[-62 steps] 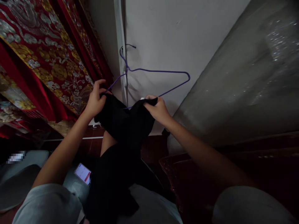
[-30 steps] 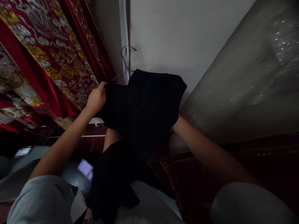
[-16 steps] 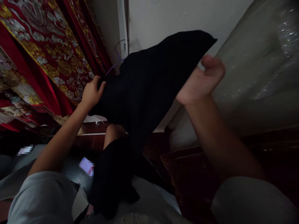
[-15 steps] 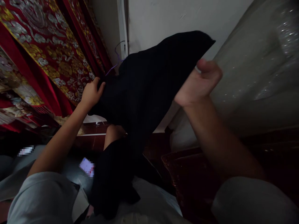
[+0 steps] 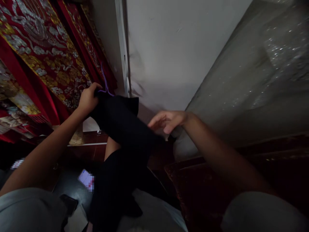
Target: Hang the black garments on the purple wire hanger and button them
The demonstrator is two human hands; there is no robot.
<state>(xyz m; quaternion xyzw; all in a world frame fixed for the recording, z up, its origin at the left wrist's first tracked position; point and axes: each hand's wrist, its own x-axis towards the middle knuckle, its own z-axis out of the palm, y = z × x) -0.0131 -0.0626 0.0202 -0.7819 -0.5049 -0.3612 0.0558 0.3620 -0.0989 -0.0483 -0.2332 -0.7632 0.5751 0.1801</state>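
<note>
A dark, near-black garment [image 5: 120, 120] hangs slantwise in front of me on a thin purple hanger [image 5: 105, 80]. My left hand [image 5: 88, 98] is closed on the garment's upper left end, close to the hanger; its fingertips are partly hidden behind the cloth. At the garment's lower right edge is my right hand [image 5: 170, 120], fingers loosely bent and thumb apart. Its fingertips reach the cloth's edge, but no cloth shows gripped in it. More dark cloth [image 5: 113, 183] lies over my lap.
Red embroidered cloths [image 5: 48, 54] hang at the left. A pale panel [image 5: 166, 48] stands ahead, and clear plastic sheeting [image 5: 241, 90] covers something at the right. A dark red wooden surface [image 5: 205, 190] is at lower right. A lit phone [image 5: 86, 179] lies on a dark surface at lower left.
The garment's right part, raised and spread before, has dropped and folded down. My right hand has come down and leftward, its fingers loosened. My left hand keeps its hold, and the hanger has tilted more upright.
</note>
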